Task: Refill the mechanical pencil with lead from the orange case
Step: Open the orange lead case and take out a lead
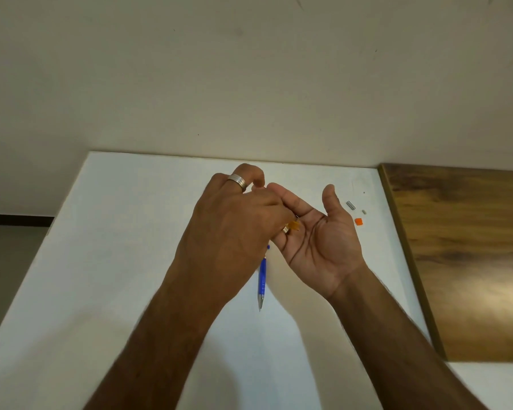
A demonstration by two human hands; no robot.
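My left hand [234,226] is seen from the back, a ring on one finger, its fingers curled. It grips the orange case [293,225], of which only a small corner shows at the edge of the hand, over my right palm. My right hand [314,238] is held palm up beside it, fingers relaxed, with nothing gripped. The blue mechanical pencil [262,279] lies on the white table [131,261] below both hands, its metal tip pointing toward me. The pencil's top end is hidden behind my left hand.
To the right of my right hand lie a small orange cap [359,221], a grey metal sleeve [350,205] and a tiny pale piece [364,211]. A brown wooden surface [462,255] adjoins the table's right edge. A plain wall rises behind.
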